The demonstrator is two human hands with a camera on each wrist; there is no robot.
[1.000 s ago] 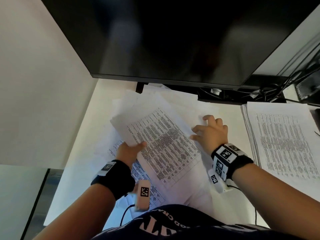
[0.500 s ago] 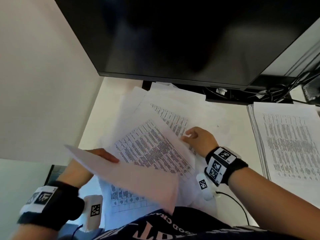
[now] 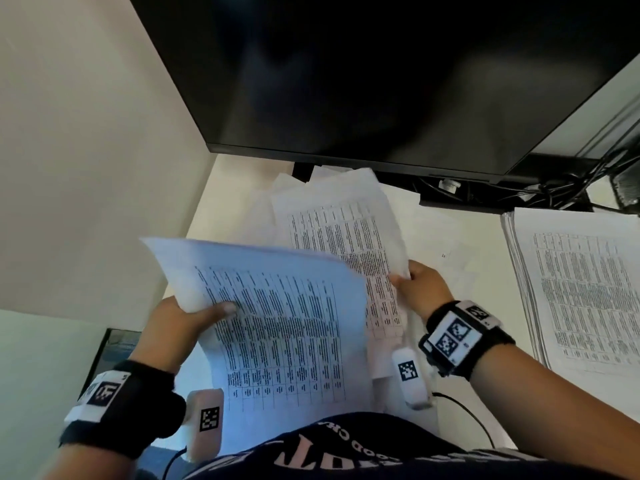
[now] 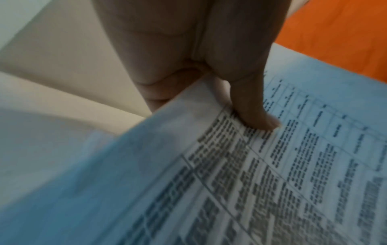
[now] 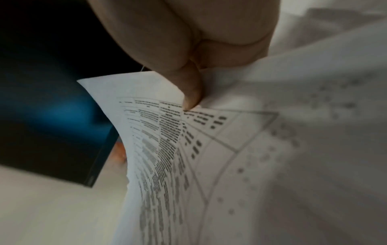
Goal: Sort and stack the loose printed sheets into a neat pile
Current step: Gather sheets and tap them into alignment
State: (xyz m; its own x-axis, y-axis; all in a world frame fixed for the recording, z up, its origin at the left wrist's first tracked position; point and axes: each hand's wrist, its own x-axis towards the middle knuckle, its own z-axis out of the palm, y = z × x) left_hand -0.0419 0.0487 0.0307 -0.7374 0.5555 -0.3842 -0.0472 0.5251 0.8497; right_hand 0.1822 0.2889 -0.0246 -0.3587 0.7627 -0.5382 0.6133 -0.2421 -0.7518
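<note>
We are sitting at a white desk (image 3: pixel 221 181) that is running up to a pale wall on the left, with a dark monitor (image 3: pixel 381 74) hanging over its far edge. Our left hand (image 3: pixel 180 320) is gripping a printed sheet (image 3: pixel 277 323) by its left edge, thumb lying on the printed face and fingers curling underneath, so the page is hanging lifted and tilted above the near edge of the desk; the left wrist view is showing that thumb (image 4: pixel 253 106) pressing down on the table of text. Our right hand (image 3: pixel 420 289) is pinching the right edge of a second printed sheet (image 3: pixel 349 237), which is bending upward from the scattered loose sheets (image 3: pixel 263 216) lying toward the far left of the desk under the monitor. In the right wrist view the thumb (image 5: pixel 191 92) is closing on that curled page. Along the right edge of the desk a squared-up pile (image 3: pixel 581 289) of printed pages is resting flat, well apart from both hands. Dark cables (image 3: pixel 571 188) are tangling at the far right corner behind it.
</note>
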